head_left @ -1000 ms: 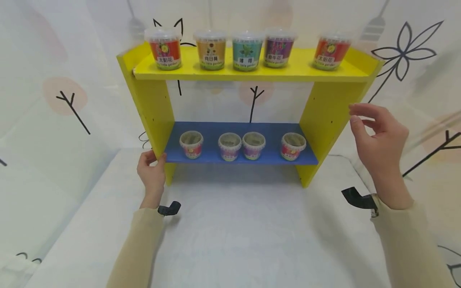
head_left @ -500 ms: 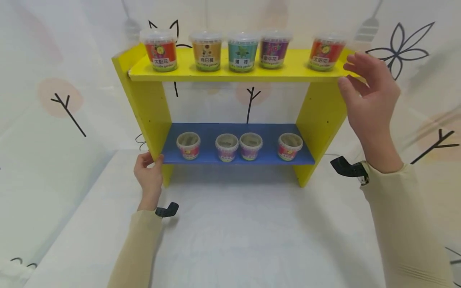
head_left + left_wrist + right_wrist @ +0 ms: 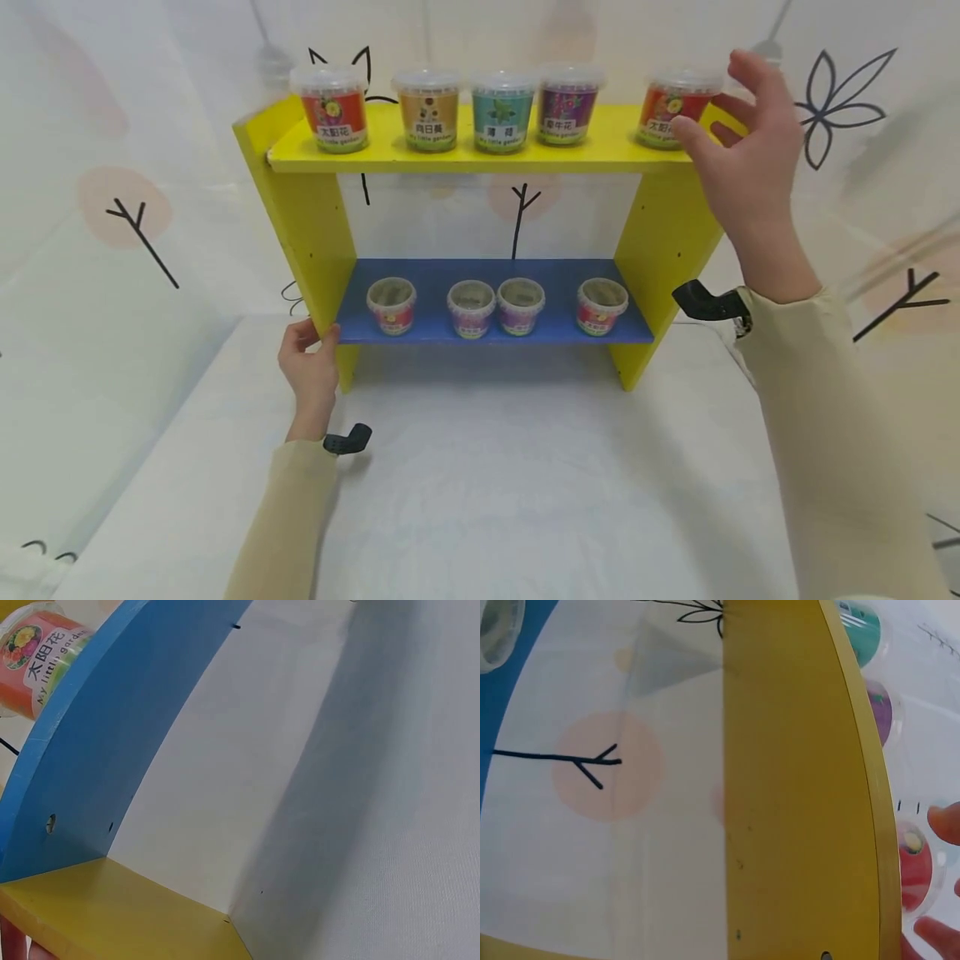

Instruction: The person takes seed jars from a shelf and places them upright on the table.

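Observation:
A yellow-and-blue two-tier shelf [image 3: 480, 163] stands on the white table. My left hand [image 3: 312, 367] grips the lower edge of its left side panel, thumb in front; the left wrist view catches fingers [image 3: 39, 951] at that yellow panel. On the top board's right end sits a lidded red cup [image 3: 666, 115] with a flower label, partly hidden by my right hand [image 3: 753, 158]. That hand is raised with fingers spread around the cup's right side, its thumb overlapping the label. In the right wrist view, fingertips [image 3: 946, 823] show beside the cup, with a gap between.
Further left on the top board are lidded cups: purple [image 3: 567, 112], teal [image 3: 501, 117], orange [image 3: 427, 117] and another red cup [image 3: 330, 117]. Several small lidless cups [image 3: 392, 310] stand on the blue lower board [image 3: 420, 333]. A patterned sheet [image 3: 135, 333] hangs behind.
My right hand has risen from beside the right panel and moved left to the red cup on top. My left hand stays on the shelf. The view has shifted slightly.

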Tool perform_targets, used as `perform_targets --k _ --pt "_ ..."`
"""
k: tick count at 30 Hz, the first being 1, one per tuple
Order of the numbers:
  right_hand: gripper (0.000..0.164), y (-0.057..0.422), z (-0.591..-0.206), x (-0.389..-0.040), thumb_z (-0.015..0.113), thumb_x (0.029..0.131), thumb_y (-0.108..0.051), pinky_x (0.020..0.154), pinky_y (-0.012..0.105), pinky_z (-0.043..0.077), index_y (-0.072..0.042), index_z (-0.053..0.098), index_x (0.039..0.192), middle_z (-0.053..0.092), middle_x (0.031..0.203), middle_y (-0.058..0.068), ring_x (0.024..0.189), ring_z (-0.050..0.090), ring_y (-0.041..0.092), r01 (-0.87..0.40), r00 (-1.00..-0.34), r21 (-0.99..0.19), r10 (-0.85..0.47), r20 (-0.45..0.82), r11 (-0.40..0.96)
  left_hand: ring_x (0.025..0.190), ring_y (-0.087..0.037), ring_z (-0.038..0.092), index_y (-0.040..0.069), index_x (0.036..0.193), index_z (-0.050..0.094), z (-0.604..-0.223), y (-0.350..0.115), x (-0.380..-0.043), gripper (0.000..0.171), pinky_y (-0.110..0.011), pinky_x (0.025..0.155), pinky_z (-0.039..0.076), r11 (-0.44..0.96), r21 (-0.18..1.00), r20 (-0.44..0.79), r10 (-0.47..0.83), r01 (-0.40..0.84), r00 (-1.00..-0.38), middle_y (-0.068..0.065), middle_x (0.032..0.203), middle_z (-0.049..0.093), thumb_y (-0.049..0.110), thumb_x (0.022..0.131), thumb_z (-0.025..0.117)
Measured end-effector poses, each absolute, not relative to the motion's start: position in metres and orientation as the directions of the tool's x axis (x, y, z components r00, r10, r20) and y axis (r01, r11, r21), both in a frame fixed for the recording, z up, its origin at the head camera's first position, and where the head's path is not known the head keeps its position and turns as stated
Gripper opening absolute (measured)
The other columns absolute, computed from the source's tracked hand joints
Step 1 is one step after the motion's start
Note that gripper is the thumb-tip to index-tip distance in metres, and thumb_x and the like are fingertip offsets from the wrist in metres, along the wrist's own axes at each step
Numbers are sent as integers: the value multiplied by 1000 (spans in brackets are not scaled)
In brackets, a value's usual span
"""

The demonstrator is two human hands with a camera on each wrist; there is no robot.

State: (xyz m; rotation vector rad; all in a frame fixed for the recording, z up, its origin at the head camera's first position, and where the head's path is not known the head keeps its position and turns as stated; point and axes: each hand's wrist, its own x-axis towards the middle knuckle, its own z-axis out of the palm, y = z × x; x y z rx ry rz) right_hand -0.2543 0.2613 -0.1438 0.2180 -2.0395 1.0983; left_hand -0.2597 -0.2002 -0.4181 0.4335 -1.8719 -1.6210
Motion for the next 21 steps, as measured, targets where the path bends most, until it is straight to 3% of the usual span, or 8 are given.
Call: perform_targets --k 9,21 --pt "55 258 -133 -263 67 95 -34 106 22 36 -22 48 145 42 148 -3 132 48 8 -347 -729 -633 225 647 692 110 -16 51 11 113 60 -419 -205 -258 30 -36 93 40 230 959 271 -593 163 -758 -3 112 58 30 93 71" --pt "43 255 -128 -259 68 94 -30 106 25 37 -23 50 131 45 150 -3 130 52 12 -351 -759 -731 280 588 585 111 -17 51 10 114 60 -420 -203 -259 30 -41 96 40 232 955 287 -585 182 -759 -4 112 58 30 93 71"
